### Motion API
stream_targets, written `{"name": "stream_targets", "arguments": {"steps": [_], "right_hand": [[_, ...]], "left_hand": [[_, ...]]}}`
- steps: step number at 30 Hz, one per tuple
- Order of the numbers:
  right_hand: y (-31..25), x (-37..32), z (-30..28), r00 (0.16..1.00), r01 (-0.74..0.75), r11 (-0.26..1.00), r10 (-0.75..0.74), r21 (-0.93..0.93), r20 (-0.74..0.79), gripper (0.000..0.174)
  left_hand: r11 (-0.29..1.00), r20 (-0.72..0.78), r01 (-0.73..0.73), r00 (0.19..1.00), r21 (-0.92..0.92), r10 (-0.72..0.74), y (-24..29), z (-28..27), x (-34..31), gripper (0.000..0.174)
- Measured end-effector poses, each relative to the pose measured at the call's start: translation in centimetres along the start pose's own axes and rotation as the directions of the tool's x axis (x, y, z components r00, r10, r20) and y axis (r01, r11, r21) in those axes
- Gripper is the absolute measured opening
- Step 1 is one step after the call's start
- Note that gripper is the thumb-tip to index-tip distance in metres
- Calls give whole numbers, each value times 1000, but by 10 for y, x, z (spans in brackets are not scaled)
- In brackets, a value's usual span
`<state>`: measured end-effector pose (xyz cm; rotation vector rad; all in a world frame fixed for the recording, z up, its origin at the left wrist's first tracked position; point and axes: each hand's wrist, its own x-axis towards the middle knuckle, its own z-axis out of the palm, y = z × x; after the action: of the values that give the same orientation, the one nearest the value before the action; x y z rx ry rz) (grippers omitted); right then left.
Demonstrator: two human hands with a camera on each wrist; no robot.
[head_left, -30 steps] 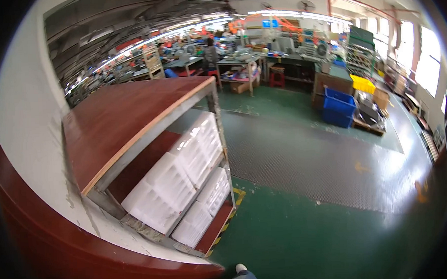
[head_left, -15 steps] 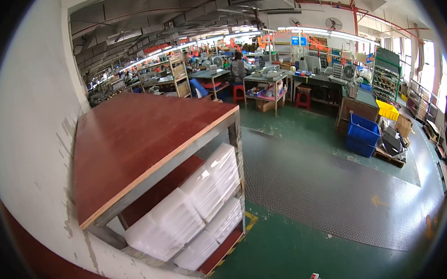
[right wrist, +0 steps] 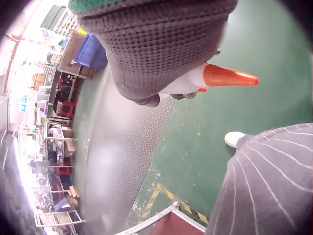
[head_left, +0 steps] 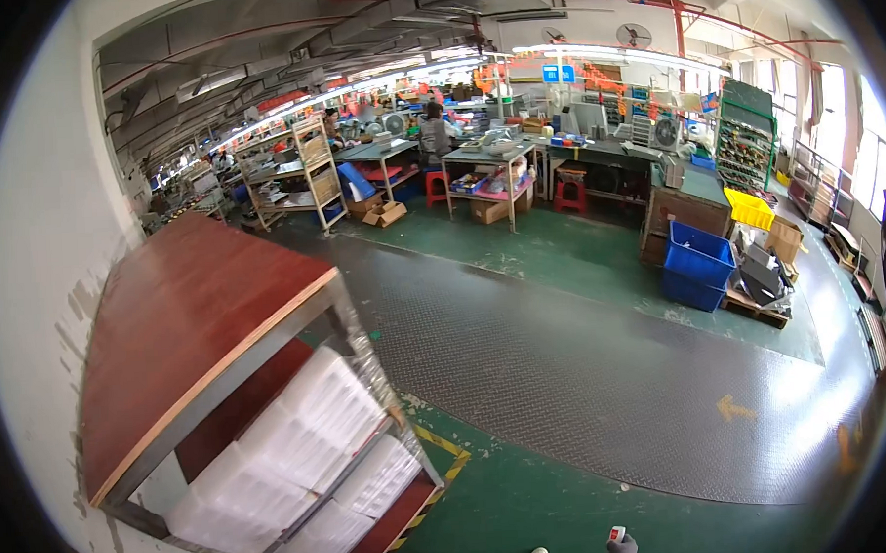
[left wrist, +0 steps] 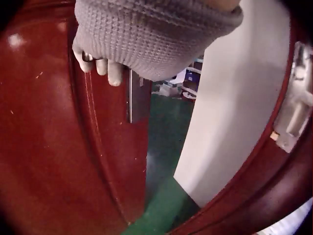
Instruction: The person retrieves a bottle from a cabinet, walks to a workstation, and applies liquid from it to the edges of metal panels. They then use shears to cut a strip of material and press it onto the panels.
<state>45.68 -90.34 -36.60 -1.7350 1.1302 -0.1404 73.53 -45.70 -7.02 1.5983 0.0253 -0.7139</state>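
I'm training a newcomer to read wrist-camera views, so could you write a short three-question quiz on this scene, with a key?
1. Which hand holds the white-and-orange object?
2. True or false: the rack has white packs beneath its top.
3. What colour is the door beside the left hand? A) green B) dark red C) yellow

Key: 1. The right hand. 2. True. 3. B.

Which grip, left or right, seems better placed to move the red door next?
Probably left: the left grip is at the red door, near its metal edge plate, while the right grip holds a white and orange object.
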Motion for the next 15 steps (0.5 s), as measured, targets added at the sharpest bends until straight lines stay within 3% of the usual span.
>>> {"name": "stream_targets", "arguments": {"steps": [3, 6, 7, 10, 11, 15], "right_hand": [[-26, 49, -39, 998, 35, 994, -41, -106, -53, 16], [-69, 69, -65, 999, -48, 995, 50, 90, -19, 15], [-32, 109, -58, 994, 63, 998, -64, -15, -87, 13], [-59, 130, -68, 1000, -4, 996, 3, 90, 2, 11], [-24, 166, -55, 1000, 23, 998, -22, 66, -20, 10], [-54, 195, -38, 999, 46, 999, -47, -24, -25, 20]], "left_hand": [[1000, 17, -10, 1000, -4, 10, 14, 31, 28, 49], [1000, 9, -12, 1000, -6, 12, 27, 48, 49, 49], [1000, 3, -11, 1000, -6, 11, 29, 53, 57, 49], [1000, -35, -2, 999, -30, 1, 33, 60, 80, 49], [999, -53, 7, 999, -43, -9, 34, 60, 89, 49], [994, -138, 58, 988, -95, -71, 28, 58, 119, 49]]}}
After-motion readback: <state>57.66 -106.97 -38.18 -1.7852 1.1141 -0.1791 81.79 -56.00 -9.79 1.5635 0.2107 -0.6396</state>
